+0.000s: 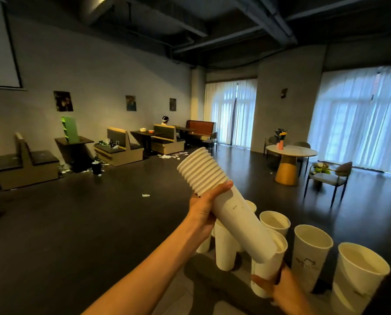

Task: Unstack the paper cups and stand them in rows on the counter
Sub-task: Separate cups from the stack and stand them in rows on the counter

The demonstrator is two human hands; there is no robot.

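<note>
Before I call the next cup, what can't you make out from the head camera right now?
- Stack of paper cups: its lower end is inside the cup held by the right hand.
- Cups behind the stack: partly hidden, so no count.
- Print on the standing cup: too dim to read.
- Nearest cup: base cut off by the bottom edge.
- Left hand: fingers hidden behind the stack.

Matt white paper cups [311, 253]; ribbed stack [215, 189] rims.

Only one view is covering this moment, from a wide-angle camera sitting on the person's head. It is facing forward and slightly down, taking in the raised left hand [203, 208] and the stack of cups [226, 210] at close range, the surface [203, 269] along the bottom edge, and the long room beyond, bending toward the corners.
</note>
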